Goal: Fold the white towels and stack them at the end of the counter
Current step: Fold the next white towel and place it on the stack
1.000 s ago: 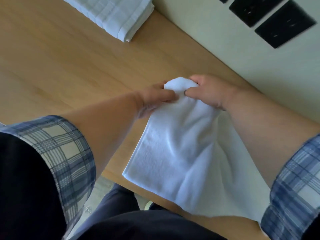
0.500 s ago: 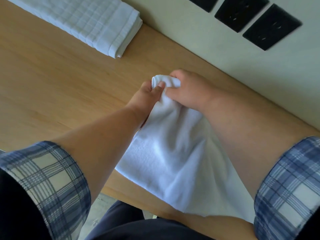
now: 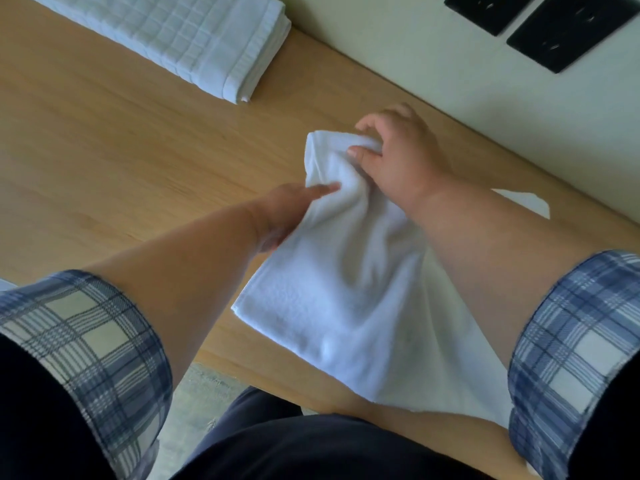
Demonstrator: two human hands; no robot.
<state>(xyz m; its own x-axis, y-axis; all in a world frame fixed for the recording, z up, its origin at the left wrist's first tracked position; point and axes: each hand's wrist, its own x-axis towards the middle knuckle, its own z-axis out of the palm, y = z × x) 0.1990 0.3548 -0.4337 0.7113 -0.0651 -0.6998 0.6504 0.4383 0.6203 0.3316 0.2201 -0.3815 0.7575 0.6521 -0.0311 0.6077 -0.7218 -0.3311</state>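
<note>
A white towel (image 3: pixel 346 289) lies in the middle of the wooden table (image 3: pixel 104 150), rumpled and bunched at its far end, with its near part spreading wide towards the table's near edge. The right hand (image 3: pixel 398 161) has its grip closed on the bunched far end, thumb on the near side and fingers curled over the far side. The left hand (image 3: pixel 287 216) holds the towel's left edge a little nearer, its grip narrow, thumb lying on top of the cloth and fingers hidden beneath it. The two hands are close together but apart. A corner of the towel shows on the right, past the right forearm. A stack (image 3: pixel 194 39) of folded white towels sits at the far left of the table, well apart from the hands, near the pale wall (image 3: pixel 415 64). Both forearms are bare, with plaid sleeves (image 3: pixel 86 341) rolled up
</note>
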